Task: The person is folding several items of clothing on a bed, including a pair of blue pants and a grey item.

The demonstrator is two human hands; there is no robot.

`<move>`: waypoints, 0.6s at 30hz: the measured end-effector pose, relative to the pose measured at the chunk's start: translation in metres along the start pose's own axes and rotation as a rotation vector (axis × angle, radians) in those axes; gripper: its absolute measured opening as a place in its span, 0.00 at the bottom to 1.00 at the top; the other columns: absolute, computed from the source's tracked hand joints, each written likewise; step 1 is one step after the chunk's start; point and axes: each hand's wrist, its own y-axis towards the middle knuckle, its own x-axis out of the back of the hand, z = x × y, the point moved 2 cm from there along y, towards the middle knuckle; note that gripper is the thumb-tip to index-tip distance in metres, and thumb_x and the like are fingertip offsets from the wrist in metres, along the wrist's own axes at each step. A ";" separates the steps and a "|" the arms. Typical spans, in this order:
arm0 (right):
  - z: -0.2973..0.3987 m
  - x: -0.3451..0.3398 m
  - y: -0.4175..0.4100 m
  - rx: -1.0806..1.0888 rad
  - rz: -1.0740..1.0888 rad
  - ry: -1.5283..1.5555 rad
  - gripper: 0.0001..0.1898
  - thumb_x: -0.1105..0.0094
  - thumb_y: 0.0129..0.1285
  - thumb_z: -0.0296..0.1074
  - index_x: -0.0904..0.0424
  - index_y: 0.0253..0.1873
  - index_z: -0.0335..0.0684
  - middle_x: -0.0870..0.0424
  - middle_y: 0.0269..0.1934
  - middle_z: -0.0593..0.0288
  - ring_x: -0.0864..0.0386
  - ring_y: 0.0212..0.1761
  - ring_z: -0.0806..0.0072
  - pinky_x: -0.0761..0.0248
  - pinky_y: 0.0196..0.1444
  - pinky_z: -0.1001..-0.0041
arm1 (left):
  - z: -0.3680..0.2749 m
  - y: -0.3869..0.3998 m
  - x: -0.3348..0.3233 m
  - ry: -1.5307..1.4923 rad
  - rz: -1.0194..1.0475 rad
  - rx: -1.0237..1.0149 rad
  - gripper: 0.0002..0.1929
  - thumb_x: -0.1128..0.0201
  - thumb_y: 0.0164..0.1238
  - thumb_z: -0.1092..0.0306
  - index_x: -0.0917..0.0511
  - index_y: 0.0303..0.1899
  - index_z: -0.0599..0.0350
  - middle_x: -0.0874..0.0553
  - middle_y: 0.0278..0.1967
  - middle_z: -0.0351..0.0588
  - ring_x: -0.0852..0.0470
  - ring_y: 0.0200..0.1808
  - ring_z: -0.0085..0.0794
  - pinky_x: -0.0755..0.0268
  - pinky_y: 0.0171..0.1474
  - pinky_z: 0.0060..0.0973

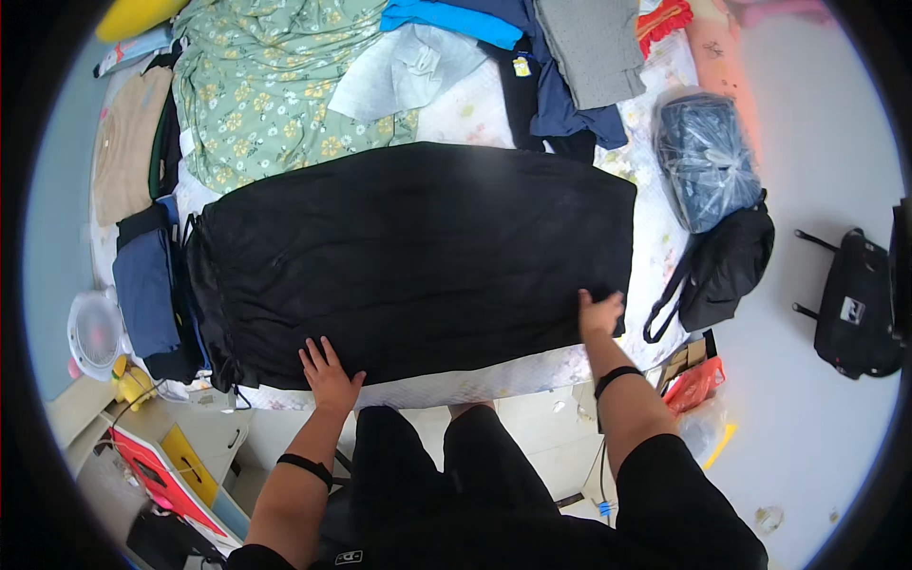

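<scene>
A long black garment [427,249], with a gathered end and drawstrings at the left, lies spread out on a bed with a pale quilted cover [470,377]. My left hand [331,377] rests flat on its near edge, left of the middle, fingers apart. At its lower right corner is my right hand [600,313], fingers bent over the cloth; whether they pinch the edge does not show. Beyond the garment lie a green floral cloth [271,92] and a light grey cloth [413,71].
Folded clothes [146,292] are stacked at the left, beside a small white fan [96,335]. Dark and grey garments [591,57] lie at the far side. A plastic-wrapped bundle [705,157] and a black bag [727,271] sit on the right. A yellow plush toy [133,382] stands near left.
</scene>
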 end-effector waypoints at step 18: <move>-0.105 0.001 0.048 -0.252 0.528 0.115 0.24 0.26 0.63 0.50 0.20 0.44 0.30 0.17 0.30 0.50 0.17 0.22 0.63 0.25 0.22 0.67 | 0.168 0.056 0.047 0.036 -0.054 0.878 0.56 0.26 0.57 0.57 0.56 0.79 0.62 0.46 0.77 0.59 0.38 0.75 0.57 0.32 0.72 0.42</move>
